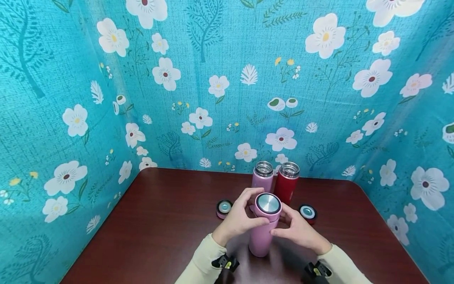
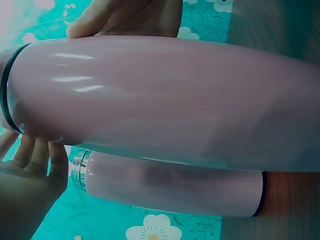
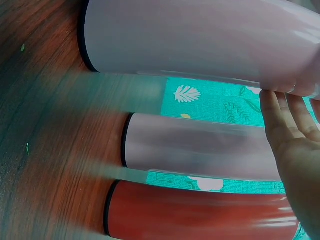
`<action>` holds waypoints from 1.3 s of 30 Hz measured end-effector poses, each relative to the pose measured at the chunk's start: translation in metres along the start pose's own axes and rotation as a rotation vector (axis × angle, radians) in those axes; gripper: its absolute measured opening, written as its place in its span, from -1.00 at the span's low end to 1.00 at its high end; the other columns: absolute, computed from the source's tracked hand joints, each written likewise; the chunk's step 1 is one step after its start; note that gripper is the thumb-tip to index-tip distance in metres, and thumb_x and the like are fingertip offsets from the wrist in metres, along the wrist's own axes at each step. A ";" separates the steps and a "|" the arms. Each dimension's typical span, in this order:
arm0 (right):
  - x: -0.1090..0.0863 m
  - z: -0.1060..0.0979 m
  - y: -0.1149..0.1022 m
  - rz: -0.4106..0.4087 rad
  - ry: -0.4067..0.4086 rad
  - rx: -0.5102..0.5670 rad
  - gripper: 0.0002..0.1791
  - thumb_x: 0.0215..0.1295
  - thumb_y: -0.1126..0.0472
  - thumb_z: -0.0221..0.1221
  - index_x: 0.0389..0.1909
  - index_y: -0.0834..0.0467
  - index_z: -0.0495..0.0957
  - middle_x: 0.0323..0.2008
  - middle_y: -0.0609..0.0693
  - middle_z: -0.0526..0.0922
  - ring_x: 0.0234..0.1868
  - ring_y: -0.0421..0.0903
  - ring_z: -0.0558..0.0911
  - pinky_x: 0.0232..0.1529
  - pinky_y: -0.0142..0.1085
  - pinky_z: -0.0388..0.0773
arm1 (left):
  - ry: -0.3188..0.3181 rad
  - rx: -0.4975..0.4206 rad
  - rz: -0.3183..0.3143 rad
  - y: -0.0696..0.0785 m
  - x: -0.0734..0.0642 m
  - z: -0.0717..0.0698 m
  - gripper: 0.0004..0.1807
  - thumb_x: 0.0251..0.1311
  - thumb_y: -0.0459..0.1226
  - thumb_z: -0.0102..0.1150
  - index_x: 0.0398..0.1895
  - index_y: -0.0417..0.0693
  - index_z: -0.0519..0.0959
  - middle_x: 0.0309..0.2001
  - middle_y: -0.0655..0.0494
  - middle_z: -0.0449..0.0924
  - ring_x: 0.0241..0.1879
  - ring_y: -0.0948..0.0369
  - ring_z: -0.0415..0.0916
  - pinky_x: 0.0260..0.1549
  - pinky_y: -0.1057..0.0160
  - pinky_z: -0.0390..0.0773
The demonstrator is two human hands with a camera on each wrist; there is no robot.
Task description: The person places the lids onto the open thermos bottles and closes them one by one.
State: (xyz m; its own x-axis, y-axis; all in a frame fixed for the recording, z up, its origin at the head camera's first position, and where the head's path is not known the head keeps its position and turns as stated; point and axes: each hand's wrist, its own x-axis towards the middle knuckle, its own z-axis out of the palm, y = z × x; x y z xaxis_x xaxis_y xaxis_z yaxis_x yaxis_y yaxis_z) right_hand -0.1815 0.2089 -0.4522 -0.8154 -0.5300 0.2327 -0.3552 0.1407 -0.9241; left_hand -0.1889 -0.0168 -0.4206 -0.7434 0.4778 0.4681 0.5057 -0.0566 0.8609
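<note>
A pink thermos flask [image 1: 261, 238] stands upright on the table between both hands, its lid [image 1: 268, 203] seated on top with a silvery disc and dark ring. From the left side, my left hand [image 1: 239, 217] curls its fingers and thumb around the flask's upper part, close to the lid. My right hand [image 1: 301, 230] grips the flask from the other side, thumb on the front just under the lid. Behind it stand a lilac-pink flask [image 1: 261, 181] and a red flask [image 1: 285, 187], both without lids, their steel mouths showing.
One loose pink-edged lid [image 1: 224, 208] lies left of the flasks and a red-edged lid [image 1: 307, 213] lies to the right. The dark wooden table [image 1: 159, 221] meets a blue flowered cloth [image 1: 213, 98] at its back and sides.
</note>
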 end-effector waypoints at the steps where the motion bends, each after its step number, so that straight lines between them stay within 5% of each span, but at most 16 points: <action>1: 0.000 0.000 0.000 -0.003 0.000 0.000 -0.24 0.17 0.38 0.25 0.38 0.12 0.16 0.22 0.16 0.41 0.13 -0.07 0.51 0.02 -0.29 0.47 | 0.005 0.004 -0.009 0.001 0.000 0.001 -0.25 0.03 -0.06 0.38 0.31 0.14 0.28 0.11 0.17 0.35 0.01 0.23 0.38 -0.07 0.24 0.48; 9: -0.001 -0.001 -0.001 0.019 -0.002 0.001 -0.25 0.18 0.35 0.25 0.38 0.11 0.16 0.21 0.13 0.43 0.13 -0.07 0.51 0.01 -0.29 0.48 | -0.008 -0.006 -0.053 0.002 0.000 0.001 -0.27 0.07 -0.16 0.34 0.33 0.09 0.25 0.09 0.19 0.40 -0.02 0.24 0.41 -0.06 0.21 0.49; 17: -0.001 -0.001 -0.001 0.037 -0.005 0.009 -0.25 0.19 0.34 0.24 0.38 0.11 0.15 0.22 0.13 0.42 0.14 -0.06 0.51 0.01 -0.30 0.49 | -0.096 -0.070 0.018 -0.003 0.000 -0.004 -0.25 0.17 -0.07 0.22 0.37 -0.13 0.17 0.17 -0.02 0.39 0.07 0.19 0.40 0.01 0.18 0.46; 23: 0.000 -0.001 -0.002 0.037 0.002 -0.007 -0.24 0.18 0.34 0.25 0.38 0.09 0.16 0.23 0.11 0.41 0.14 -0.08 0.50 0.02 -0.29 0.49 | -0.056 0.001 -0.006 0.001 0.001 -0.001 -0.23 0.09 0.01 0.28 0.35 0.05 0.22 0.19 0.16 0.33 0.10 0.23 0.35 0.04 0.22 0.43; 29: 0.000 0.001 -0.003 0.044 0.006 -0.005 -0.24 0.19 0.32 0.25 0.39 0.09 0.14 0.24 0.11 0.40 0.15 -0.09 0.49 0.04 -0.22 0.48 | 0.000 -0.001 -0.055 0.003 0.000 0.001 -0.22 0.04 -0.08 0.35 0.32 -0.08 0.26 0.08 0.17 0.42 -0.02 0.24 0.42 -0.08 0.19 0.51; 39: -0.001 0.001 -0.004 0.057 0.015 -0.002 -0.25 0.18 0.32 0.25 0.38 0.11 0.15 0.23 0.14 0.40 0.14 -0.10 0.50 0.02 -0.33 0.47 | -0.041 -0.052 -0.056 -0.002 0.000 -0.002 -0.28 0.09 -0.06 0.29 0.29 -0.06 0.26 0.06 0.12 0.47 -0.05 0.24 0.43 -0.08 0.14 0.50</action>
State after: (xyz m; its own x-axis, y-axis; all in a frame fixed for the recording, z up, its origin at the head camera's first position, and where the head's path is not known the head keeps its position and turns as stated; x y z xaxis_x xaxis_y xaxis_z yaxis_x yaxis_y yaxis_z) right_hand -0.1788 0.2082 -0.4495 -0.8410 -0.5086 0.1846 -0.3091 0.1716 -0.9354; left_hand -0.1906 -0.0185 -0.4221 -0.7509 0.5168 0.4112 0.4396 -0.0736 0.8952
